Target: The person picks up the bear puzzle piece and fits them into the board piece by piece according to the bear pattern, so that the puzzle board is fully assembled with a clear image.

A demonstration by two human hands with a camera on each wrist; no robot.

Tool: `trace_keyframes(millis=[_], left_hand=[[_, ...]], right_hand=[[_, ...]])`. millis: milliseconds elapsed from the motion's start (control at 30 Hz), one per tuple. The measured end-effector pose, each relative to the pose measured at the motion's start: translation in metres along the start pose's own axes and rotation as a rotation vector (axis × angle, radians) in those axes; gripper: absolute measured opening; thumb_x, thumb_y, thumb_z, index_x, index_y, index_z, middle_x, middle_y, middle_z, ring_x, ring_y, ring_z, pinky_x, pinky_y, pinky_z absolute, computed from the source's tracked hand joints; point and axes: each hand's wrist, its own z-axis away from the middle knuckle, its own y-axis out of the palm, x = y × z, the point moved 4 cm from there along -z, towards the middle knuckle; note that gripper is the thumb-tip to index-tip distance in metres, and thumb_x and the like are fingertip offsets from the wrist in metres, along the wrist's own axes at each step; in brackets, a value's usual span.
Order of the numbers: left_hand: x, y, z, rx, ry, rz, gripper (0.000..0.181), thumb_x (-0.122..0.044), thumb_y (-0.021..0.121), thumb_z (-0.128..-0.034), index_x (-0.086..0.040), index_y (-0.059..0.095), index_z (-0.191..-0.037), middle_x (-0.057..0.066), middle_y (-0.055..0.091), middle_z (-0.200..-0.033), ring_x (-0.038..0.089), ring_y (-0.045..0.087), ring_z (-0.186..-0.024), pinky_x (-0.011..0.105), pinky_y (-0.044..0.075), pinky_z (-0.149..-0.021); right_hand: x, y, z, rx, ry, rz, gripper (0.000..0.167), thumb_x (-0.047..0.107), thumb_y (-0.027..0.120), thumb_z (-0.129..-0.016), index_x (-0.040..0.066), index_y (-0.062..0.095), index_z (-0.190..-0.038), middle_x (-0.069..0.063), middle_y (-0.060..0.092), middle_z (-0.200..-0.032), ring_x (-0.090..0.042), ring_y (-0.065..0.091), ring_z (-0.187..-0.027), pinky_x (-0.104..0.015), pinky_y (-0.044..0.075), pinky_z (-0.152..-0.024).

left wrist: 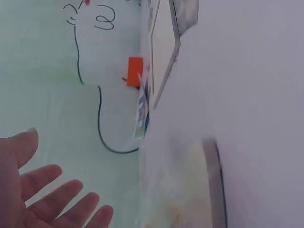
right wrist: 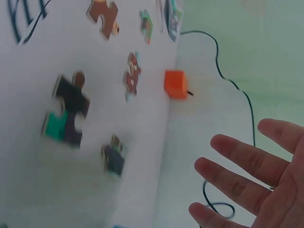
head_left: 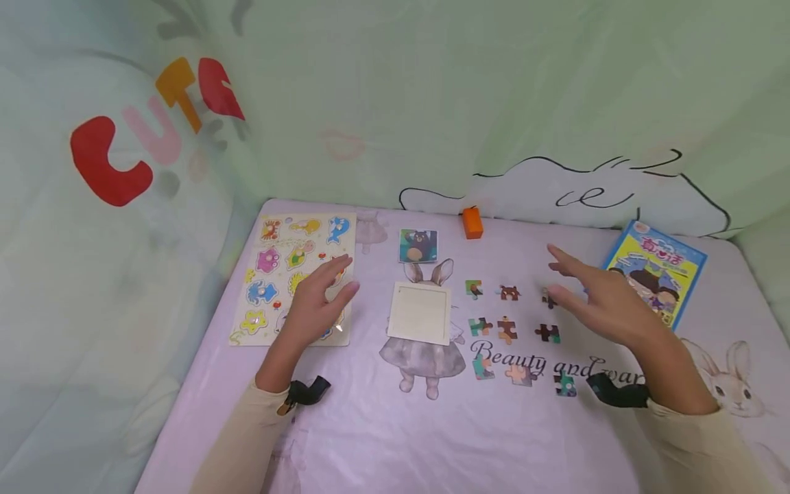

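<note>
Holds fingers apart on left hand (head_left: 315, 302) and right hand (head_left: 611, 302), partly hiding animal board (head_left: 284, 276) and blue box (head_left: 657, 267), near jigsaw pieces (head_left: 507, 331).

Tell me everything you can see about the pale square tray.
The pale square tray looks wooden, with a raised rim around a plain, shallow floor. It lies flat on the printed cloth, left of the loose puzzle pieces and nearer the person than the bear card. Neither the left hand nor right hand touches it.
</note>
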Motion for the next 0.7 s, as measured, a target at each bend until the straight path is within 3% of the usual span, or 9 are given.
trace_keyframes(millis=[100,267,433,567,700], left_hand=[[-0.003,0.015,-0.007,0.018,-0.016,0.030,0.049,-0.035,0.063,-0.1009,-0.014,0.057,-0.145,0.006,0.055,-0.151,0.025,0.052,-0.140,0.045,0.052,-0.104],[-0.007,0.037,-0.016,0.048,-0.023,0.068,0.044,-0.028,0.067,-0.0993,-0.010,0.062,-0.139,0.008,0.060,-0.145,0.025,0.056,-0.136,0.042,0.054,-0.101],[-0.009,0.057,-0.023,0.122,-0.060,0.077,0.039,-0.020,0.070,-0.0974,-0.011,0.065,-0.135,0.006,0.062,-0.143,0.023,0.058,-0.134,0.038,0.054,-0.101],[-0.007,0.069,-0.030,0.142,-0.050,0.052,0.037,-0.015,0.072,-0.0954,-0.011,0.068,-0.132,0.005,0.065,-0.139,0.022,0.062,-0.126,0.036,0.056,-0.096],[-0.005,0.078,-0.035,0.155,-0.037,-0.001,0.035,-0.013,0.074,-0.0937,-0.011,0.070,-0.129,0.004,0.067,-0.135,0.020,0.065,-0.114,0.032,0.057,-0.091]], right_hand=[[0.009,0.009,-0.015,0.019,-0.013,-0.005,0.069,0.051,0.049,-0.104,0.021,0.028,-0.162,-0.026,0.060,-0.140,-0.050,0.053,-0.127,-0.071,0.043,-0.096],[0.017,0.023,-0.038,0.044,-0.062,-0.024,0.062,0.051,0.048,-0.104,0.011,0.049,-0.151,-0.023,0.066,-0.130,-0.041,0.058,-0.119,-0.064,0.049,-0.094],[0.023,0.035,-0.059,0.077,-0.099,-0.029,0.056,0.051,0.053,-0.102,0.009,0.062,-0.139,-0.013,0.072,-0.116,-0.028,0.063,-0.103,-0.050,0.054,-0.086],[0.028,0.044,-0.073,0.095,-0.117,-0.033,0.048,0.045,0.061,-0.100,0.008,0.068,-0.131,-0.008,0.072,-0.104,-0.020,0.063,-0.087,-0.035,0.053,-0.075],[0.032,0.052,-0.084,0.104,-0.116,-0.045,0.042,0.041,0.065,-0.098,0.008,0.072,-0.123,-0.008,0.072,-0.102,-0.019,0.062,-0.085,-0.032,0.051,-0.073]])
